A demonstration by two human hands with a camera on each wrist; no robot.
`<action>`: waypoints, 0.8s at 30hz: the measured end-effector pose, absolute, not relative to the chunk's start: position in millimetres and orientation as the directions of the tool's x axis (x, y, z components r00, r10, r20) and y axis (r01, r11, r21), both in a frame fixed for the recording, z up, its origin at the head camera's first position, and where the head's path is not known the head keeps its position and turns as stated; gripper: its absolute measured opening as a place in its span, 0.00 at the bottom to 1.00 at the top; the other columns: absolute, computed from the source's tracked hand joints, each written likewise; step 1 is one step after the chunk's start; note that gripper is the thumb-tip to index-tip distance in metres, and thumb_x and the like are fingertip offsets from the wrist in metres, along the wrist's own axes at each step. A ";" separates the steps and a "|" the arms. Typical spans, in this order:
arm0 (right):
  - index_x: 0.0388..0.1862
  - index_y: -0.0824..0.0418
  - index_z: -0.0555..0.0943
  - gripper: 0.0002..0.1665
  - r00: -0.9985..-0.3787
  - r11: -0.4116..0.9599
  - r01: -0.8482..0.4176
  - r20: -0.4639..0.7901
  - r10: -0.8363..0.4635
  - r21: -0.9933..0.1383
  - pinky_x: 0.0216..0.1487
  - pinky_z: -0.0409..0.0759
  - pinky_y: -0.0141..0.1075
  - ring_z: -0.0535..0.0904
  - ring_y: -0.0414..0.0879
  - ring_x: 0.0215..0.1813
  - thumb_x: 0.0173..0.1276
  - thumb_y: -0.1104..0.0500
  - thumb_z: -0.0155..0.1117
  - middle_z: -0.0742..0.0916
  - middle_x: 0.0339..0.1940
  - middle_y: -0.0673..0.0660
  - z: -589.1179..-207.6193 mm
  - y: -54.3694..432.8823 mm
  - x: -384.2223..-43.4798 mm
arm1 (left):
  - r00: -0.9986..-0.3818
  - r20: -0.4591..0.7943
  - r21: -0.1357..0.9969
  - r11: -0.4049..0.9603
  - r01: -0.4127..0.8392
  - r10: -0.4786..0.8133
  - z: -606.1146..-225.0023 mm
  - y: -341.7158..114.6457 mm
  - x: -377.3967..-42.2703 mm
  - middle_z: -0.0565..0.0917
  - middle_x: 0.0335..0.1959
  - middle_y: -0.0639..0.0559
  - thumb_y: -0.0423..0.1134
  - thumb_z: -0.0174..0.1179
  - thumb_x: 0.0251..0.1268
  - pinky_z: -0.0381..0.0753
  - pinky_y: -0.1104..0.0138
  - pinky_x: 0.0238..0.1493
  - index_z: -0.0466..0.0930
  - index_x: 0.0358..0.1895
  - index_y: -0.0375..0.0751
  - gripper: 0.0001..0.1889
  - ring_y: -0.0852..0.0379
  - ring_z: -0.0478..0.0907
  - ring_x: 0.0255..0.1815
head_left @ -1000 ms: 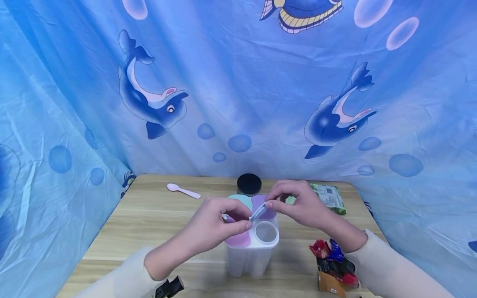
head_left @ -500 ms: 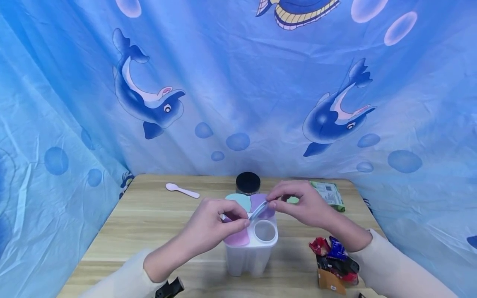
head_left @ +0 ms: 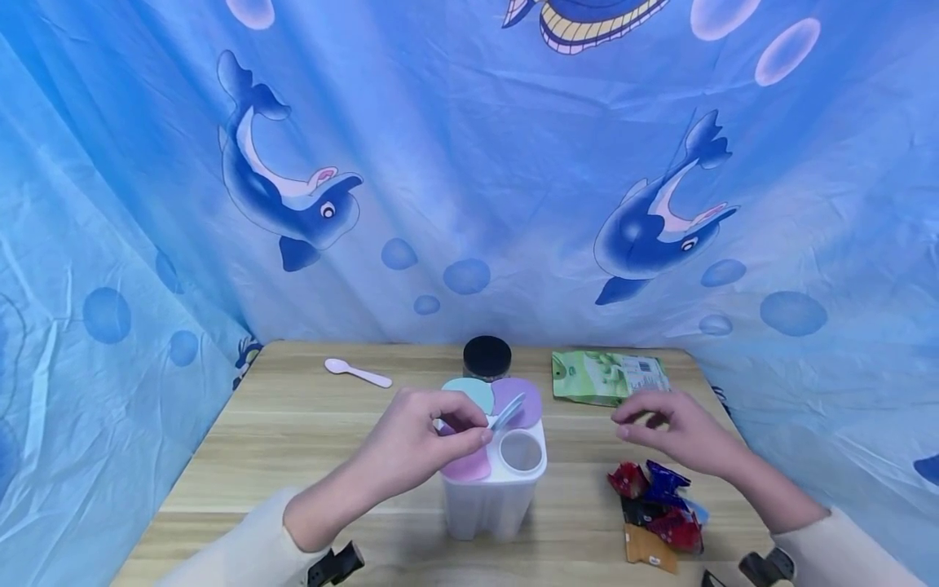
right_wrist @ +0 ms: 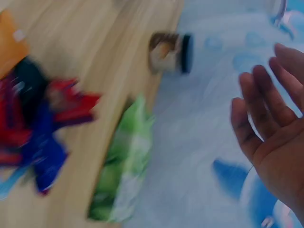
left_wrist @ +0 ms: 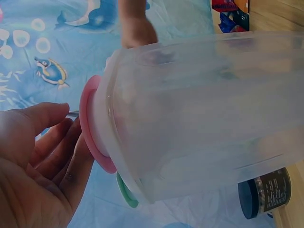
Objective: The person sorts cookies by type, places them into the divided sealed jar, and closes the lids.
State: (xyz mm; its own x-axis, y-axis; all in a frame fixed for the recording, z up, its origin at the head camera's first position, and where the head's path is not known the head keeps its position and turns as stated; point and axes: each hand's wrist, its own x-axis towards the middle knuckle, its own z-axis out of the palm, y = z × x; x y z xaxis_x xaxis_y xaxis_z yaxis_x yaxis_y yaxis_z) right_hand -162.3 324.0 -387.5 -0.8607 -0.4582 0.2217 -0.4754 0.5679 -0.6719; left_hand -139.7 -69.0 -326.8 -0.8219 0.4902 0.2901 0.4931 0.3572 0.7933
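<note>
One pale pink spoon [head_left: 359, 372] lies on the worktop [head_left: 308, 440], beyond the tub [head_left: 490, 509] and well to its left. Next comes the left hand [head_left: 424, 432], close above the left part of the tub; its grip is a pinch, thumb and fingertips holding the edge of a pale blue lid [head_left: 506, 414]. Under that hand, a pink lid [head_left: 469, 466] sits on the tub's near left corner and a mint lid [head_left: 471, 395] on the far left one. Just behind the tub stands a jar [head_left: 487, 356] with a black cap. The pale blue lid tilts over the tub's top; whether it touches cannot be told. A purple lid [head_left: 508, 391] covers the far right corner, and the near right one shows a bare round mouth [head_left: 522, 451]. Beyond the tub to its right lies a green bag [head_left: 601, 377]. Small wrapped packets [head_left: 656, 505] are heaped right of the tub. Above them, well apart from the tub, the right hand [head_left: 681, 432] hangs with a loose grip, fingers relaxed.
</note>
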 end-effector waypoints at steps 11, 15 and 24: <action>0.56 0.56 0.84 0.18 -0.936 0.680 -0.215 -0.050 -0.347 -0.701 0.41 0.84 0.34 0.85 0.45 0.52 0.71 0.51 0.70 0.88 0.53 0.58 -449.1 395.1 -150.7 | -0.811 0.321 0.787 0.338 0.516 0.489 -327.5 -67.7 -139.5 0.87 0.28 0.67 0.43 0.72 0.63 0.87 0.66 0.33 0.90 0.35 0.49 0.04 0.65 0.84 0.32; 0.58 0.62 0.83 0.21 -0.948 0.703 -0.189 -0.060 -0.313 -0.685 0.41 0.84 0.33 0.85 0.48 0.52 0.70 0.53 0.71 0.87 0.55 0.63 -463.6 408.9 -151.2 | -0.814 0.313 0.789 0.343 0.510 0.489 -327.2 -67.8 -140.0 0.86 0.29 0.67 0.42 0.72 0.63 0.87 0.66 0.34 0.90 0.35 0.50 0.03 0.65 0.84 0.32; 0.58 0.68 0.82 0.25 -0.951 0.719 -0.165 -0.084 -0.297 -0.675 0.43 0.83 0.33 0.83 0.35 0.44 0.70 0.52 0.71 0.88 0.50 0.61 -489.7 429.4 -155.9 | -0.814 0.305 0.783 0.357 0.510 0.494 -326.6 -68.0 -139.8 0.87 0.29 0.68 0.41 0.72 0.63 0.87 0.65 0.34 0.91 0.37 0.51 0.02 0.66 0.84 0.33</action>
State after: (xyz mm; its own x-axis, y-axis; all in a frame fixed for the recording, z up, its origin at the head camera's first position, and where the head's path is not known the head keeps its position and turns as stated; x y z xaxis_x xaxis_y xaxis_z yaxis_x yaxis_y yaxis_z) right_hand -155.9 429.4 -489.7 -0.9513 -0.2967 -0.0836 -0.1650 0.7193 -0.6749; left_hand -139.8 -68.0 -326.6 -0.8144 0.4937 0.3049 0.5097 0.3574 0.7826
